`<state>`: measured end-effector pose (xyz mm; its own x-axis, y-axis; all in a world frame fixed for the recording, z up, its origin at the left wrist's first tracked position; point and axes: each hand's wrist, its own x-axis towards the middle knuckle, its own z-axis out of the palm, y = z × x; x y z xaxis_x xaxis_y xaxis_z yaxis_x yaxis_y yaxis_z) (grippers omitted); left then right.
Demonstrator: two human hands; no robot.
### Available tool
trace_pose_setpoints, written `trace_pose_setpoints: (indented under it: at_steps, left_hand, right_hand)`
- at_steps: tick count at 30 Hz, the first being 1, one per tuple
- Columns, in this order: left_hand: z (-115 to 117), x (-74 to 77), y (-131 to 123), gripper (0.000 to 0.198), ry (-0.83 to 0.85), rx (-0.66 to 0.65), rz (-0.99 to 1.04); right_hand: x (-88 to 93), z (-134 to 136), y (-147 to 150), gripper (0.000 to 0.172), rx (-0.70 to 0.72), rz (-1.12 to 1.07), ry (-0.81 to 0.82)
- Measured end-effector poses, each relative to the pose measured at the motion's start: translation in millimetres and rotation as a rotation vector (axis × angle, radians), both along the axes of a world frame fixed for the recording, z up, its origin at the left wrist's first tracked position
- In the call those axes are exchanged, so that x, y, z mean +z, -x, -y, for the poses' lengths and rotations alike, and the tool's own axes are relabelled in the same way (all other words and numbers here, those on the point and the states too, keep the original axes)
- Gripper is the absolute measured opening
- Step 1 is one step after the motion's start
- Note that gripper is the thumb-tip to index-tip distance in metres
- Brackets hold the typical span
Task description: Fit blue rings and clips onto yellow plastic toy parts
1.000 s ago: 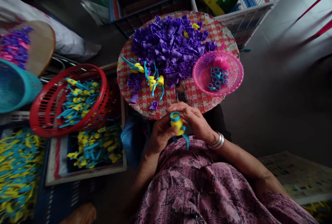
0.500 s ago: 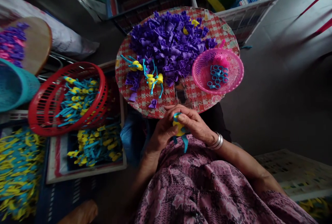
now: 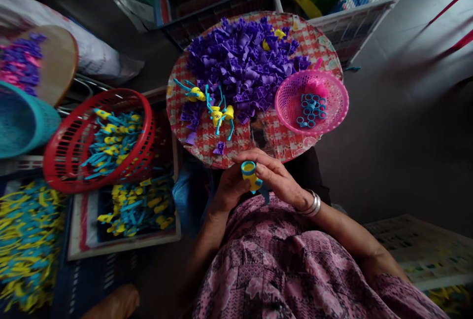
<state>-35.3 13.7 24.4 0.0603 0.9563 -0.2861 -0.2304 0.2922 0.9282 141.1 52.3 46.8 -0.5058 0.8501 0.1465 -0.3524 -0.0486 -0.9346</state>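
Note:
Between my two hands, over my lap, is a small yellow plastic figure (image 3: pixel 250 177) with a blue ring on its top end and blue limbs hanging below. My left hand (image 3: pixel 229 188) closes on it from the left, thumb against its front. From the other side my right hand (image 3: pixel 275 176) grips it, fingers reaching over behind the ring. On the round table (image 3: pixel 284 146) just beyond lie several yellow-and-blue figures (image 3: pixel 217 116) and a big heap of purple plastic pieces (image 3: pixel 244 62). A pink basket (image 3: pixel 340 107) there holds blue rings (image 3: pixel 312 107).
To the left, a red basket (image 3: pixel 55 161) and a crate (image 3: pixel 121 250) hold yellow-and-blue figures. A teal basket (image 3: pixel 44 122) stands farther left, near a larger pile of yellow-and-blue parts (image 3: pixel 27 240). Crates (image 3: pixel 218 11) stand behind the table; a pale crate (image 3: pixel 417 240) is at right.
The figure has tilted in my hands, so its ringed top now faces up toward me more and its blue limbs show less. The view has shifted slightly.

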Motion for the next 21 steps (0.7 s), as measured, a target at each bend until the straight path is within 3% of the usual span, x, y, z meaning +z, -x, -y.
trace_pose_setpoints:
  at_steps: [6, 17, 21]
  left_hand:
    - [3, -2.2, 3, 0.043, 0.018, -0.031, 0.034]
    - [9, -7.8, 12, 0.047, -0.001, 0.028, -0.030]
    - [7, -3.8, 11, 0.046, 0.022, 0.021, 0.034]
  right_hand:
    - [-1.4, -4, -4, 0.044, 0.030, 0.008, -0.047]
    - [-7.8, 7, 10, 0.035, -0.242, 0.044, -0.114]
    - [-10.6, 6, 10, 0.035, -0.217, 0.015, -0.090]
